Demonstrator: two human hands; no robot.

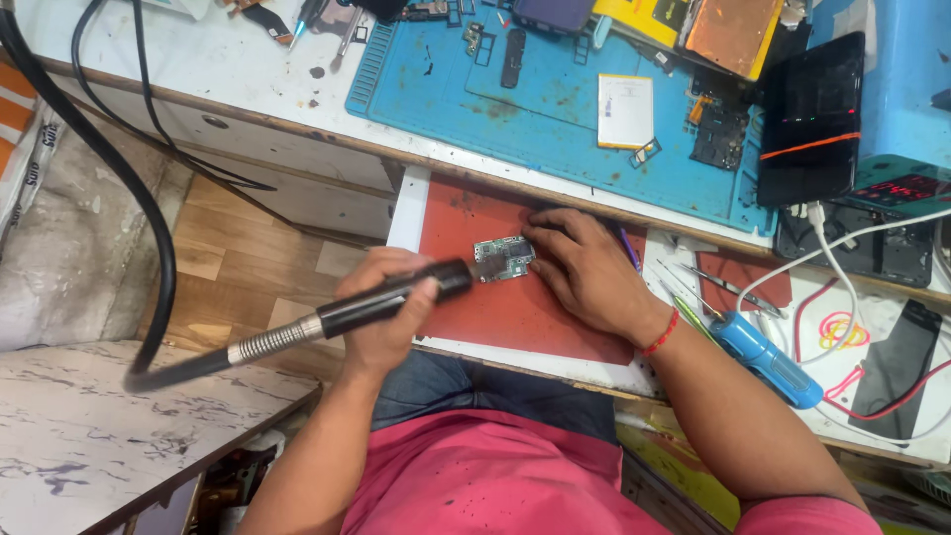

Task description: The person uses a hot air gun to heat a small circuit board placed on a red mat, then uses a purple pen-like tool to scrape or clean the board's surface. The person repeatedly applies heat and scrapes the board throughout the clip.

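Phone-repair workshop; blue repair mat [555, 109], circuit board [503, 260], loose phone parts [718, 134]

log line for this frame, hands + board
left hand: grips black hot-air wand, nozzle at circuit board | right hand: steadies board | surface: red mat

- The circuit board [503, 259] lies on the pad [515, 312], which sits on a pull-out shelf [406, 213] below the desk [248, 74] edge.
- The left hand [384, 312] holds the hot-air handpiece [381, 297] left of the board, nozzle touching it.
- The right hand [584, 267] rests just right of the board, fingers [543, 226] behind it.
- The work mat [555, 119] lies behind, on the desk.
- The screwdriver [765, 359] lies right of the right hand.
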